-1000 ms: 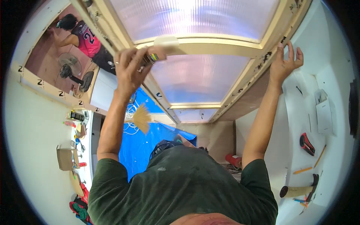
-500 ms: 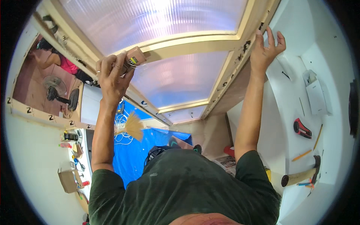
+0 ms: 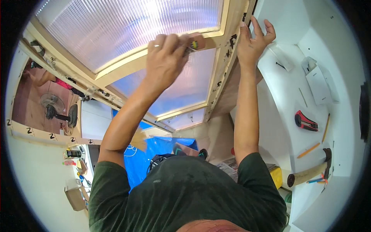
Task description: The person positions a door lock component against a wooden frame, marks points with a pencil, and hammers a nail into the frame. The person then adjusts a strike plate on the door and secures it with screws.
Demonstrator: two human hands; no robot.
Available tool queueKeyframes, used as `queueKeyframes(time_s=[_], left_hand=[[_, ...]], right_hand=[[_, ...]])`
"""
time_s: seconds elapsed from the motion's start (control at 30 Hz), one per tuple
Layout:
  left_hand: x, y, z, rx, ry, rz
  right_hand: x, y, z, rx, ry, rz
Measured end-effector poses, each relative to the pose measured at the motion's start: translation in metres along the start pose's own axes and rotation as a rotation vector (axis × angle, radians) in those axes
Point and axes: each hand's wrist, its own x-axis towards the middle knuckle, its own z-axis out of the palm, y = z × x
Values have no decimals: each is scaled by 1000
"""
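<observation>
My left hand [image 3: 164, 62] is wrapped round a small brown block [image 3: 198, 41] with a yellow-and-black label; its kind is not plain. The block rests against the cream crossbar [image 3: 125, 69] of a panel frame, close to the bar's right end. Ribbed translucent sheets [image 3: 170, 91] fill the frame above and below this bar. At the frame's right stile [image 3: 228, 48], marked with dark patches, my right hand [image 3: 252, 44] grips the edge between thumb and forefinger, its other fingers raised apart.
On the white shelf at right lie a red utility knife [image 3: 306, 121], pencils [image 3: 308, 150], a hammer [image 3: 309, 174] and a white box [image 3: 319, 84]. Blue sheeting [image 3: 164, 145] covers floor below, beside a straw brush [image 3: 138, 140]. Another person [image 3: 46, 78] and a fan [image 3: 52, 104] appear far left.
My left hand has slid the block rightward along the crossbar, from its left end to near its right end. My right hand stays at the frame's edge while the view has shifted slightly.
</observation>
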Motion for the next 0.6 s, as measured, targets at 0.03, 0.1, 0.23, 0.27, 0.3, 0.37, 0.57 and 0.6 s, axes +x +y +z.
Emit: queueKeyframes(time_s=[0.03,0.1,0.23,0.27,0.3,0.37,0.57,0.6], left_hand=[[5,7,6,1,-11,18],[10,16,20,8,-5,35],[30,42,46,-28,-34,54],[31,42,50,-100,-3,96],[26,37,54,-164,20,141],[13,37,60,-352,16,298],[-68,19,-30,-518,-195,254],[-85,-6,-48,-511,-253,127]], right_hand=[[0,2,0,-21,-4,-18],[0,2,1,1,-2,-18],[2,0,-1,146,-6,60],[4,7,-5,-82,-30,-31],[7,4,-6,-25,-54,25],[9,-4,-8,78,-103,142],[1,2,-8,36,-110,24],[0,0,-7,62,-104,23]])
